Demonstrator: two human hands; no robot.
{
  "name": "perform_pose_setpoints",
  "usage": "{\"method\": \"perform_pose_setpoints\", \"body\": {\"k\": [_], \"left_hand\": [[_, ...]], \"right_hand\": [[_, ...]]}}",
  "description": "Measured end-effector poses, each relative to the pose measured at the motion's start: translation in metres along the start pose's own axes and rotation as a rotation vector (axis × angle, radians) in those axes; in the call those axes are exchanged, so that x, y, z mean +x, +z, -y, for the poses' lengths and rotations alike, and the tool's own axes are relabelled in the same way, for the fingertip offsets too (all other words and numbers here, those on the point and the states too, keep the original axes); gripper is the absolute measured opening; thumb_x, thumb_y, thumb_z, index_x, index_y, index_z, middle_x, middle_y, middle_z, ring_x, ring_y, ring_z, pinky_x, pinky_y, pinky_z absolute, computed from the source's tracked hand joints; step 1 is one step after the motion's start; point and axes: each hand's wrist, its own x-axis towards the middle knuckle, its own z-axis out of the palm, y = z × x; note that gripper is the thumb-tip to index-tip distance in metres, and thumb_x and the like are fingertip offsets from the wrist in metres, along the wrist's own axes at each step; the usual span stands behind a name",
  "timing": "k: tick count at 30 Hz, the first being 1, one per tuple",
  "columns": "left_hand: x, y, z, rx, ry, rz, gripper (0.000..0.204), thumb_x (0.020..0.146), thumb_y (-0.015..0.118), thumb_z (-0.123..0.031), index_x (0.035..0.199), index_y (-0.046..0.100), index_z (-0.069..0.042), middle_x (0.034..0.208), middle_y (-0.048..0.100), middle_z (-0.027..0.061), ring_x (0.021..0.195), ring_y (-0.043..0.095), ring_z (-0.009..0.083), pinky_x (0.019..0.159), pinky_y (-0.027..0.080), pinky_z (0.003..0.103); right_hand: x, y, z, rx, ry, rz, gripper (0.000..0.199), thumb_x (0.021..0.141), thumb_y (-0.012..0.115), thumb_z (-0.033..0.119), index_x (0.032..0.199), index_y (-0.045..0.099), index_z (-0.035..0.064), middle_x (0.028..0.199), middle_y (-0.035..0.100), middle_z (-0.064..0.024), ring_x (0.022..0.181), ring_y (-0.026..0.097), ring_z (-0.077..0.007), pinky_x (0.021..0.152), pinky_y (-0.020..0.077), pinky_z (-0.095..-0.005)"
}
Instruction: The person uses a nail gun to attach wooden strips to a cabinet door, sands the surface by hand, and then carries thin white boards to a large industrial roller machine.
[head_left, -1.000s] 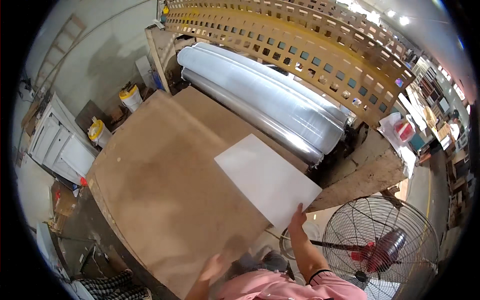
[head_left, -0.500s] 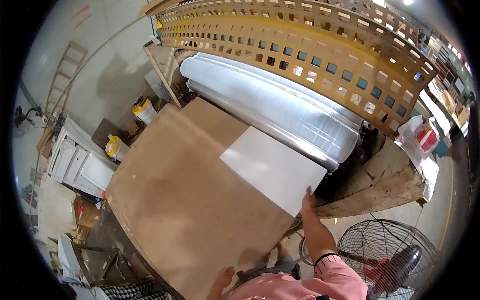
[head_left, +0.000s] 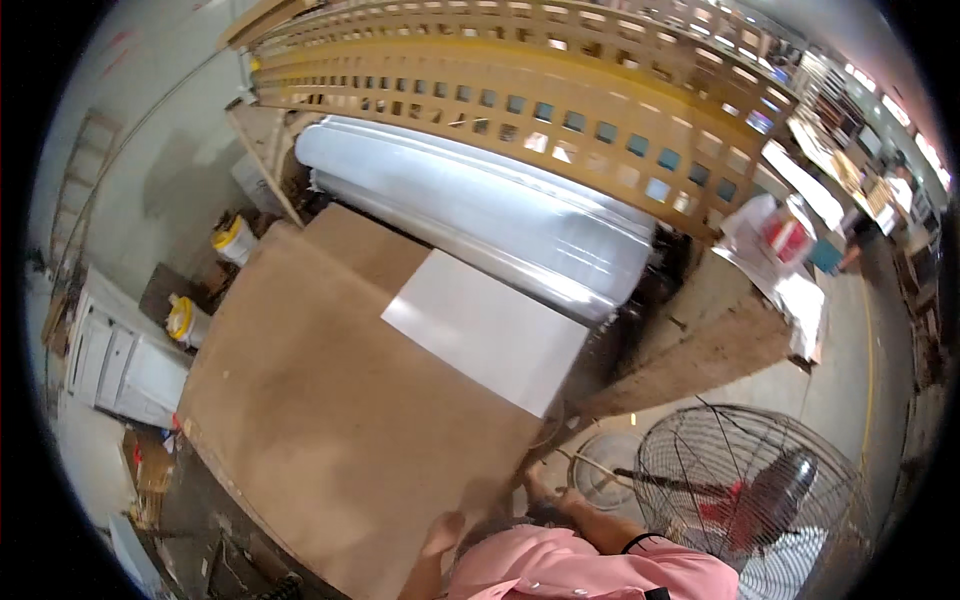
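Observation:
A white rectangular sheet (head_left: 490, 330) lies flat on a large brown board (head_left: 310, 370), along the side facing the wide metallic roller (head_left: 480, 210). My left hand (head_left: 442, 533) is over the near part of the board, close to my body. Blur hides how its fingers are held. My right hand (head_left: 572, 500) is low beside my body, past the board's near right edge and apart from the sheet. Its fingers are too smeared to read. I make out nothing held in either hand.
A yellow-brown perforated guard (head_left: 500, 75) spans above the roller. To the right stand a caged fan (head_left: 750, 490) and a wooden beam (head_left: 690, 360) with a plastic bag (head_left: 775, 240) on its end. White buckets with yellow rims (head_left: 235, 240) are at the left.
My right hand has let go of the sheet's near right corner and drawn back toward my body. The sheet stays on the board. The whole view has shifted.

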Motion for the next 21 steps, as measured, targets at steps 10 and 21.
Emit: {"method": "perform_pose_setpoints", "body": {"k": [10, 21], "left_hand": [[0.068, -0.003, -0.056, 0.28, 0.632, 0.042, 0.026, 0.099, 0.061, -0.027, 0.114, 0.075, -0.012, 0.112, 0.074, 0.0191, 0.104, 0.071, 0.038, 0.085, 0.057, 0.045], [0.107, 0.026, 0.014, 1.025, 0.763, 0.124, 0.041, 0.101, 0.053, -0.035, 0.126, 0.071, -0.008, 0.119, 0.073, 0.0205, 0.107, 0.07, 0.038, 0.09, 0.056, 0.049]], "right_hand": [[-0.076, 0.021, -0.145, -0.63, -0.477, 0.225, 0.037, 0.089, 0.067, 0.03, 0.121, 0.076, 0.0134, 0.115, 0.077, -0.011, 0.099, 0.072, -0.0357, 0.089, 0.0582, -0.0448], [-0.203, -0.024, -0.058, 0.428, 0.065, 0.113, 0.037, 0.097, 0.066, 0.037, 0.121, 0.077, 0.0124, 0.099, 0.078, -0.0072, 0.084, 0.072, -0.019, 0.078, 0.0578, -0.0374]]}}
